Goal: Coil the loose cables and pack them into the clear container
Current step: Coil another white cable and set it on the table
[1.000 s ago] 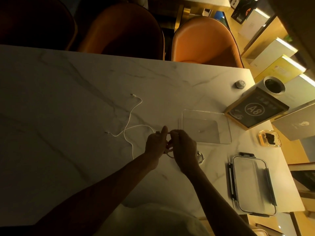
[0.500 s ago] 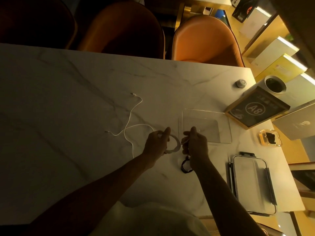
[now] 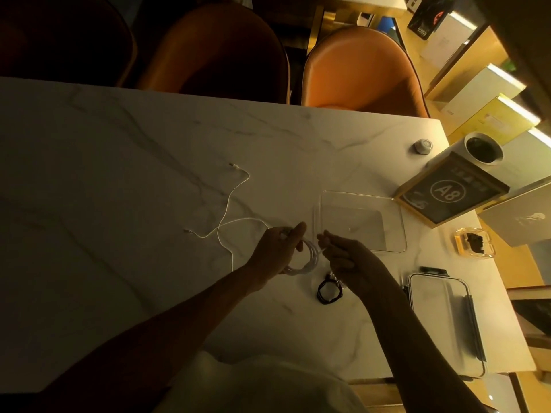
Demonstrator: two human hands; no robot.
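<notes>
We hold one thin white rubbery cable (image 3: 235, 204) — left hand (image 3: 275, 248) grips its round coil, right hand (image 3: 343, 254) pinches the strand. One small coiled black cable (image 3: 328, 292) lies on the veined marble table (image 3: 119, 174) — one clear rectangular plastic container (image 3: 396, 222) just beyond our hands.

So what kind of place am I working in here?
Probably a cafe or restaurant: a framed table-number sign reading A8 on a marble-look table, orange upholstered chairs pushed in on the far side, and an amber glass ashtray near the right edge.
</notes>
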